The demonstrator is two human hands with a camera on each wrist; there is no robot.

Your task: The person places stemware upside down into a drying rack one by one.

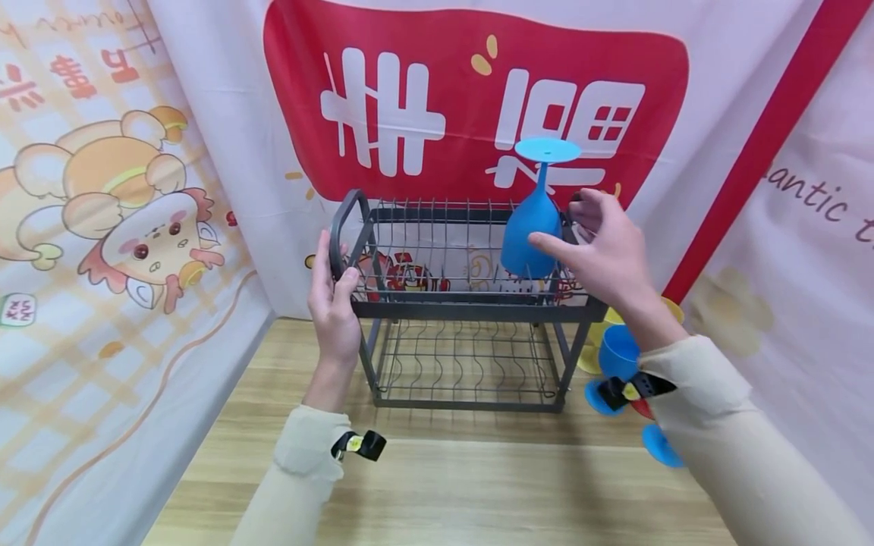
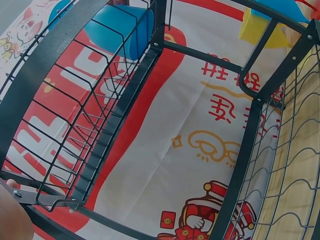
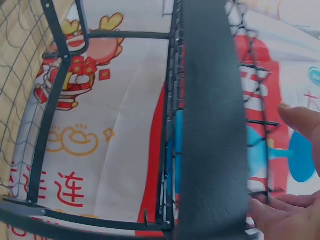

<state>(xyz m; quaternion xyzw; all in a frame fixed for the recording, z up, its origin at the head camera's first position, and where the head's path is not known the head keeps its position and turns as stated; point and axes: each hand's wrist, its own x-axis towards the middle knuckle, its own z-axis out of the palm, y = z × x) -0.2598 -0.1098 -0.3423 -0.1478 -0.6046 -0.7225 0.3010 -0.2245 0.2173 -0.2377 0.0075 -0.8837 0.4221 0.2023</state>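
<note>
A blue plastic goblet (image 1: 532, 235) stands upside down in the upper tier of a dark metal dish rack (image 1: 471, 311), near its right end, with the foot up. My right hand (image 1: 608, 243) is beside the bowl, thumb and fingers spread apart. The thumb overlaps the bowl in the head view. In the right wrist view the goblet's foot (image 3: 301, 156) shows between thumb and fingers, partly behind the rack's frame. My left hand (image 1: 336, 307) grips the rack's left end handle (image 1: 347, 220), thumb on the near side.
Right of the rack, partly behind my right forearm, stand several goblets: a blue one (image 1: 618, 350), a yellow one (image 1: 592, 341) and part of a red one. A blue foot (image 1: 661, 446) shows nearer. The rack's lower wire tier (image 1: 471, 364) sits just above the wooden table (image 1: 478, 485). Printed cloth hangs behind.
</note>
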